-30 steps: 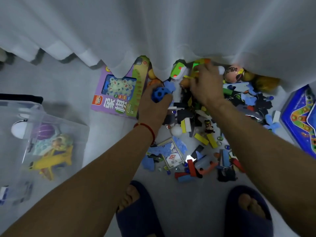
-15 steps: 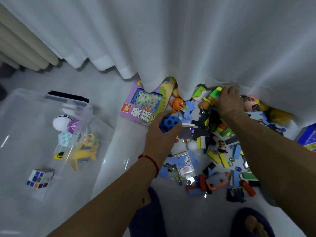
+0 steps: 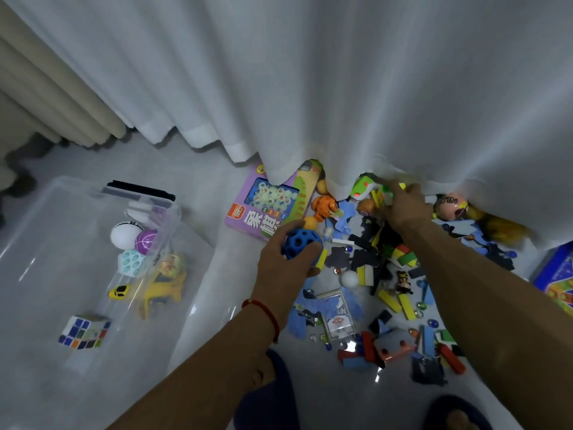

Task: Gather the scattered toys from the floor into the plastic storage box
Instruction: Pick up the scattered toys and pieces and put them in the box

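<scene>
My left hand (image 3: 283, 268) grips a dark blue ball with holes (image 3: 302, 242) just above the floor, beside the toy pile. At the curtain's hem my right hand (image 3: 403, 206) curls round a green and yellow toy (image 3: 384, 192); the grip is blurred. The clear plastic storage box (image 3: 37, 212) stands on the left and holds a white ball, a purple ball, a yellow plane (image 3: 161, 293), a small yellow car and a puzzle cube (image 3: 83, 332). Scattered toys (image 3: 387, 293) cover the floor: blocks, marbles, cards, foam pieces, an orange figure (image 3: 324, 206).
A purple boxed game (image 3: 266, 209) lies half under the white curtain (image 3: 310, 88). A blue game box (image 3: 555, 277) sits at the right edge. My feet in dark slippers (image 3: 266, 398) stand at the bottom. A beige radiator (image 3: 46, 97) is far left.
The view has tilted up and left, so the box shows more fully. My left hand, with the blue ball, has drawn back from the pile a little. My right hand stays at the curtain's hem.
</scene>
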